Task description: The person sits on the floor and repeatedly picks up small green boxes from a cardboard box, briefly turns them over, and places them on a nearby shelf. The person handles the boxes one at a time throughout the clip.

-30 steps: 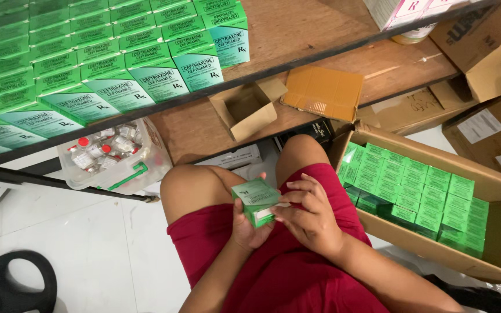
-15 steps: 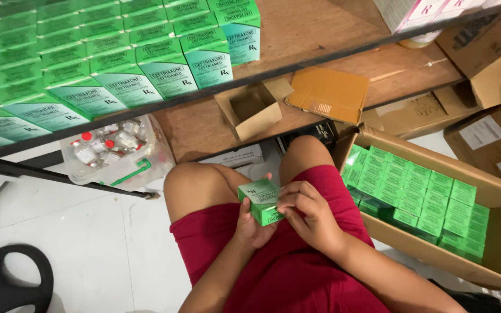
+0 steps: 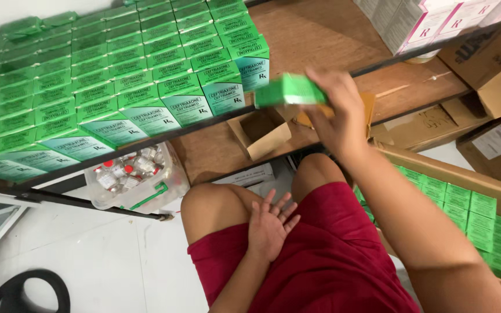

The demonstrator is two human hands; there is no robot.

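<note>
- Shorts (image 3: 320, 255), red, cover the lap nearest the camera; the left hand (image 3: 269, 227) rests palm-up on them, fingers spread apart and holding nothing.
- Right hand (image 3: 337, 110) is raised above the knees, its fingers clamped on a small green box (image 3: 288, 91) that is blurred and tilted, just in front of the shelf edge (image 3: 215, 119).
- Judging by the neat stack, doing this well calls for keeping the box level and square to its neighbours, then sliding it flush beside the right end of the green-box rows (image 3: 117, 75) on the wooden shelf, where bare wood (image 3: 314, 35) shows.
- Near right, an open cardboard carton (image 3: 465, 208) holds more green boxes in tidy rows.
- Lower shelf, under the dark rail: a small open brown box (image 3: 259, 133) sits just below the held box, and a clear plastic tub of vials (image 3: 131, 174) with red and white caps lies to the left.
- Far right, white-and-pink boxes (image 3: 436, 20) and brown cartons (image 3: 488, 64) crowd the shelf, limiting room on that side.
- Dark rail could catch the box or wrist if the reach drops low.
</note>
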